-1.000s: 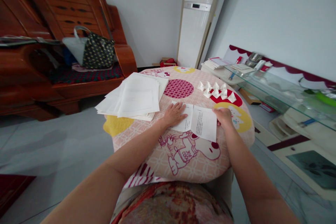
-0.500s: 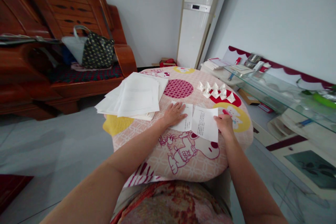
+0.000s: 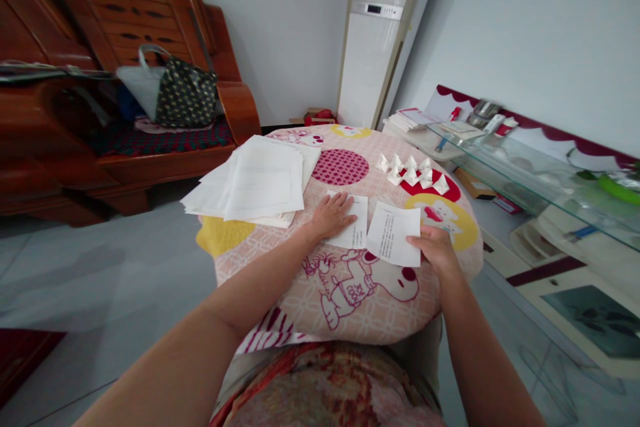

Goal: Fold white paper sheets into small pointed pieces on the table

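Observation:
My left hand lies flat, fingers stretched out, on a piece of printed paper on the round table. Between the thumb and fingers of my right hand is the right edge of a second printed sheet, roughly square. A narrow gap separates the two pieces. Behind them, two rows of small folded paper pieces with pointed tips stand on the cloth. To the left of my left hand lies a loose stack of white paper.
A patterned pink cloth with cartoon figures covers the table. At the right runs a glass-topped cabinet with papers and small items. A wooden sofa holding bags stands at the left, a tall white appliance at the back.
My right hand has shifted slightly right with its paper, widening the gap between the two pieces. My left hand stays in place on its piece.

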`<action>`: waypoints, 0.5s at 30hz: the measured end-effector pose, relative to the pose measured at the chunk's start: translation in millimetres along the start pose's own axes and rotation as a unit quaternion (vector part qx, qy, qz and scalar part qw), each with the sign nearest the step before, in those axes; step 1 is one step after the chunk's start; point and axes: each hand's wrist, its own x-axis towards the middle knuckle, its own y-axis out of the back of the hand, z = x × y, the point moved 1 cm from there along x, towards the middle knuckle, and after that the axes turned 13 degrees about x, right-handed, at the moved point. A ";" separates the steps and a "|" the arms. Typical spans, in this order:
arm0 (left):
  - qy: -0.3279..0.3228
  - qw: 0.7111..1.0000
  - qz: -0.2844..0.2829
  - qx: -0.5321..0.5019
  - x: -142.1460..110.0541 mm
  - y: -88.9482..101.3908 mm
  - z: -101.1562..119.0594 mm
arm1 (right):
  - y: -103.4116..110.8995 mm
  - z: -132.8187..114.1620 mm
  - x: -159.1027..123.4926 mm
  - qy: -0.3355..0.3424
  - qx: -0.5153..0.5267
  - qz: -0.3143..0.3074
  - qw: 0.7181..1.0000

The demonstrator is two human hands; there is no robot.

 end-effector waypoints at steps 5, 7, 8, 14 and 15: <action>0.001 1.000 -0.004 0.007 -0.2 0.2 -0.1 | 1.3 -1.1 -6.3 0.007 0.036 -0.023 0.999; 0.001 1.000 -0.003 0.009 -0.4 0.6 0.2 | 3.9 -0.4 -8.6 -0.007 0.048 -0.042 0.998; 0.001 1.000 -0.002 0.011 -0.4 0.6 0.4 | 6.7 0.2 -9.0 -0.015 0.053 -0.050 0.997; 0.011 1.000 -0.009 0.012 -0.2 2.9 1.5 | 36.4 1.0 -1.7 -0.028 0.069 -0.017 0.997; 0.014 1.000 -0.011 0.005 -1.1 5.1 1.4 | 39.6 0.7 0.9 -0.024 0.073 -0.013 0.997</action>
